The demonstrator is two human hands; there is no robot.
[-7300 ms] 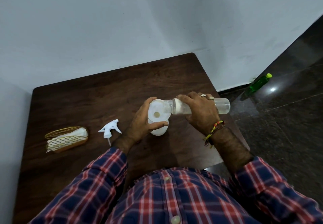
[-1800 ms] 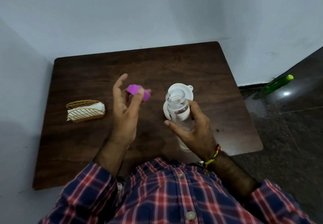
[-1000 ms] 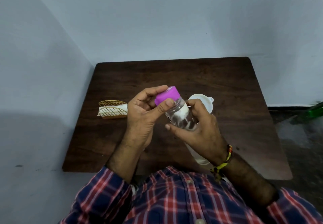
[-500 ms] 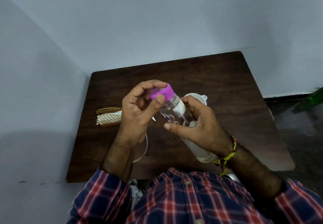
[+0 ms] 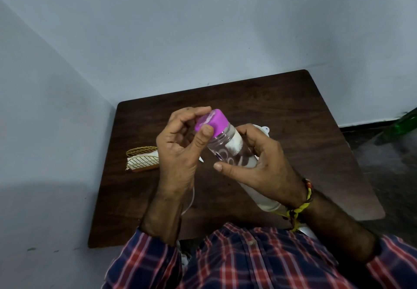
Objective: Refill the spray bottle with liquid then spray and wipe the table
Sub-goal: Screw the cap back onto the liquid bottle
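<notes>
Bottle (image 5: 234,155) feels light and slick, so we grip its waist with our right hand (image 5: 259,169) while our left hand (image 5: 180,151) pinches the purple cap (image 5: 212,122)

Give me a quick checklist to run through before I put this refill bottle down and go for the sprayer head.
1. Purple cap sits on the clear bottle: ok, it covers the neck.
2. Cap fully tight: cannot tell; the left hand pinches it between thumb and fingers.
3. Bottle held securely: ok, the right hand wraps its body, tilted over the table.
4. Funnel out of the way: cannot tell; it shows only partly behind the right hand.
5. Sprayer head within reach: cannot tell; only its thin tube shows beside the left wrist.
6. Wipes ready: ok, the wire basket holds white cloth on the table's left.
</notes>
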